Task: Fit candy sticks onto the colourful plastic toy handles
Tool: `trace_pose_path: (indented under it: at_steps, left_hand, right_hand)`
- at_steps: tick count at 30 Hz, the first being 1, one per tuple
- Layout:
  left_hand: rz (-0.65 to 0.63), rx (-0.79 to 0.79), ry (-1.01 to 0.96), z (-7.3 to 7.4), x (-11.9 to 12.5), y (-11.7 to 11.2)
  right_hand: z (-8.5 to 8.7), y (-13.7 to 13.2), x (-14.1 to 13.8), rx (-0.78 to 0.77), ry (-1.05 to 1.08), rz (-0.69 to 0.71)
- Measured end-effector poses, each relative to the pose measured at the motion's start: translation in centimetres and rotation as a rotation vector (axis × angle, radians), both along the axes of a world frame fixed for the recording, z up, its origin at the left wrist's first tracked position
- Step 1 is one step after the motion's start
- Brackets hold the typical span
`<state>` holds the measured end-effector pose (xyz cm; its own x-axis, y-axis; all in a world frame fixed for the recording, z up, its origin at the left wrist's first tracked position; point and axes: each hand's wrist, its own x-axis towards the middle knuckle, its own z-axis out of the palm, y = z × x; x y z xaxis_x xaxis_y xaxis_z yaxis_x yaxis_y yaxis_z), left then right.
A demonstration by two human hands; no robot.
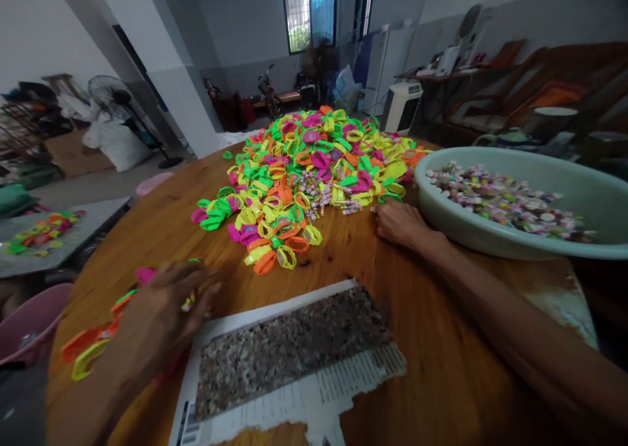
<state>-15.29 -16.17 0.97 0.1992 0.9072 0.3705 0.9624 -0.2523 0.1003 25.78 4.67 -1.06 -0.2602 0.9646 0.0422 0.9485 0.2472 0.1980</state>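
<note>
A big heap of neon plastic bands (304, 171), green, yellow, orange and pink, covers the far half of a round wooden table (432, 341). My right hand (400, 222) reaches to the heap's right edge beside a pale green basin (490, 237); its fingers are curled and what they touch is hidden. My left hand (164, 308) rests near the table's left edge on a small cluster of bands (93, 348), its fingers blurred and bent over small coloured pieces.
The basin holds many small pastel pieces (510, 201). A torn printed sheet with a granite picture (289, 361) lies at the front. A pink tub (29, 322) and a low grey table with more bands (44, 233) stand left; fans and furniture stand behind.
</note>
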Motion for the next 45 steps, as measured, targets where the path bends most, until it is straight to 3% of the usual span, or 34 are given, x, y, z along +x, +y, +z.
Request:
trace_pose_path:
  at_steps: [4,8,13,21,24,26,29,32,35,38,41,45]
  left_hand:
    - [-0.146,-0.020,0.115,0.2,8.9,5.7]
    - [-0.149,-0.054,0.296,-0.2,14.2,10.3]
    - [-0.122,-0.081,0.413,-0.9,16.0,13.6]
    - [-0.115,-0.077,0.407,-2.1,17.7,15.7]
    - [-0.172,-0.088,0.388,-1.8,17.5,15.1]
    - [-0.261,-0.069,0.264,-1.6,16.7,13.7]
    - [-0.434,-0.049,-0.057,-1.7,14.5,10.3]
    - [-0.520,-0.076,-0.279,-2.2,12.1,6.5]
    - [-0.511,-0.120,-0.373,-2.6,10.4,3.5]
    - [-0.505,-0.152,-0.413,-2.9,9.9,1.8]
    - [-0.514,-0.152,-0.408,-3.4,9.9,1.2]
    - [-0.513,-0.134,-0.388,-4.4,9.8,1.1]
  right_hand:
    - [0.1,0.4,0.1,-0.017,0.021,-0.011]
    - [-0.2,0.4,0.5,-0.017,0.039,-0.001]
    - [-1.3,0.4,0.7,0.000,0.047,0.004]
    - [-1.3,0.5,0.5,0.021,0.074,0.031]
    - [-0.7,0.3,0.6,0.000,0.087,0.061]
    - [-0.4,-0.4,0.3,-0.012,0.109,0.097]
    - [0.2,-2.8,-0.6,-0.038,0.190,0.184]
    - [0.7,-6.7,-2.0,-0.096,0.447,0.371]
    - [1.0,-11.0,-3.7,-0.141,0.666,0.556]
    - [0.7,-14.3,-5.2,-0.177,0.679,0.649]
    - [-0.1,-15.8,-6.2,-0.200,0.594,0.655]
    - [-0.9,-15.8,-6.7,-0.185,0.589,0.652]
